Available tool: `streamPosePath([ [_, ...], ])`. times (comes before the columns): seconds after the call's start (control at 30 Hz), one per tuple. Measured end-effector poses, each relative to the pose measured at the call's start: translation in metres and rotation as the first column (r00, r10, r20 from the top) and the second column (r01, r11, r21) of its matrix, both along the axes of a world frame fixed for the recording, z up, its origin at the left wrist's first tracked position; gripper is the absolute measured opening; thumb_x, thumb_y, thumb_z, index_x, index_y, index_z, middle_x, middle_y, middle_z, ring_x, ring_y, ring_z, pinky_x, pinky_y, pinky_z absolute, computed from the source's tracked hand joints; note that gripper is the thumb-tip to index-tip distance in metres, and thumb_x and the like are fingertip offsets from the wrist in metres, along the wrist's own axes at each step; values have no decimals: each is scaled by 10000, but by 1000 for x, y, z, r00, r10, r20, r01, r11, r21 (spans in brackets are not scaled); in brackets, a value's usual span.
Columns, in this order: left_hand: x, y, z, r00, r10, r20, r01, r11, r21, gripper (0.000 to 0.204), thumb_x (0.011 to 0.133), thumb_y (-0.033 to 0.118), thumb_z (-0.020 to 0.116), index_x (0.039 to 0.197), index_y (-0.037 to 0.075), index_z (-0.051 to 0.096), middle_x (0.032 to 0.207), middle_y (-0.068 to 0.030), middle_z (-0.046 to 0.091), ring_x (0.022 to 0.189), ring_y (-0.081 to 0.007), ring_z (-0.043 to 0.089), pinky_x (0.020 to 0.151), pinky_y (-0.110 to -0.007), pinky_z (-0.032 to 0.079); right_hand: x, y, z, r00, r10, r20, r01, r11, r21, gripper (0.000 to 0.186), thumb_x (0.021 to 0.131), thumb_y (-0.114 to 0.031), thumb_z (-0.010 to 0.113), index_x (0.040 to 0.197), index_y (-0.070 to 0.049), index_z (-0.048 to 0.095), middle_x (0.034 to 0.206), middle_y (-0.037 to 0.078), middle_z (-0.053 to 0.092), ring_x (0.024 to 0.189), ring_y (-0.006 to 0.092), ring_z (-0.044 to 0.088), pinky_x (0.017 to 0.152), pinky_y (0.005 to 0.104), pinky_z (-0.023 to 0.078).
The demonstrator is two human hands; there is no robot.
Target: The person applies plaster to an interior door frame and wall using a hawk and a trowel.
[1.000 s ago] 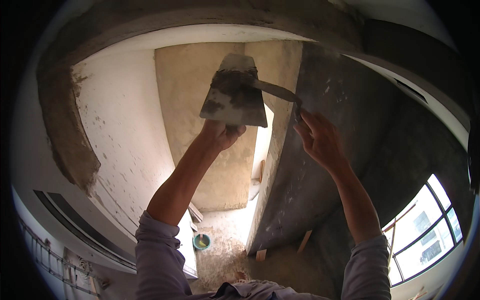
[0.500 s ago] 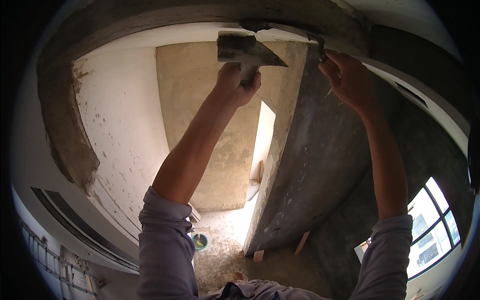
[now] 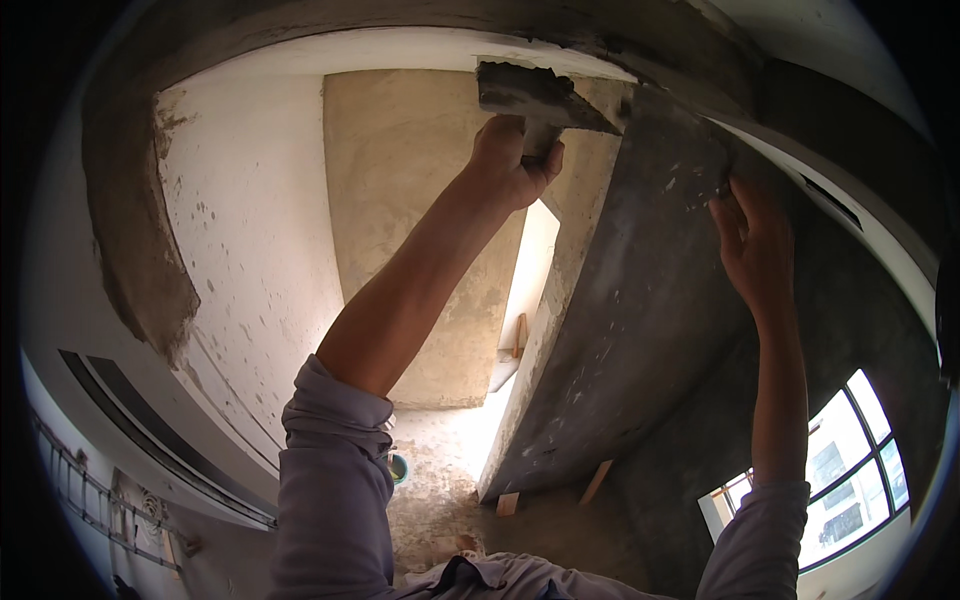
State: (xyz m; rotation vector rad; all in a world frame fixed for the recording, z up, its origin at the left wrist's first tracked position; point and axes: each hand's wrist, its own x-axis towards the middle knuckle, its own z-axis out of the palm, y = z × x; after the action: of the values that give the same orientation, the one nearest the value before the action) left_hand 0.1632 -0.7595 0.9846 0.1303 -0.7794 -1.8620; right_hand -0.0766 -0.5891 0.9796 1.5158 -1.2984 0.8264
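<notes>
My left hand [image 3: 515,165] is raised and wrapped round the handle of a plasterer's hawk [image 3: 545,108], just under the beam. Dark wet mortar [image 3: 522,75] lies on the hawk's plate with a ragged edge. Off to the right, my right hand [image 3: 757,235] is closed on a trowel [image 3: 724,187] in front of the dark grey wall. Only a small dark part of it shows at the fingertips; its blade is hard to make out against the wall.
The rough cement beam [image 3: 400,22] arches overhead. A grey plastered wall [image 3: 640,290] stands ahead to the right, with a window [image 3: 850,470] beyond it. Far below, a green bucket [image 3: 399,468] and wood pieces [image 3: 508,504] sit on the floor. Metal scaffolding [image 3: 90,500] is at lower left.
My right hand with the trowel has come away from the beam's edge, moving down and right. My left hand has shifted right with the hawk.
</notes>
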Motion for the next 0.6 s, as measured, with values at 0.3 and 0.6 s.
streamPosePath([
  [0.3,-7,13,-9,999,24,-31,-22,998,62,193,985,178,399,1015,37,528,869,-69,580,713,-165,600,572,-252,552,48,-52,49,978,101,-181,-92,994,56,305,886,-275,602,1114,-74,628,946,146,675,880,317,650,797,432,502],
  [0.6,8,15,-21,999,16,32,-15,1000,-6,181,988,202,412,1032,74,532,902,-47,591,750,-152,612,575,-247,549,12,7,41,998,66,21,-66,997,49,339,877,-291,617,1131,-68,637,980,168,671,917,314,650,826,400,496],
])
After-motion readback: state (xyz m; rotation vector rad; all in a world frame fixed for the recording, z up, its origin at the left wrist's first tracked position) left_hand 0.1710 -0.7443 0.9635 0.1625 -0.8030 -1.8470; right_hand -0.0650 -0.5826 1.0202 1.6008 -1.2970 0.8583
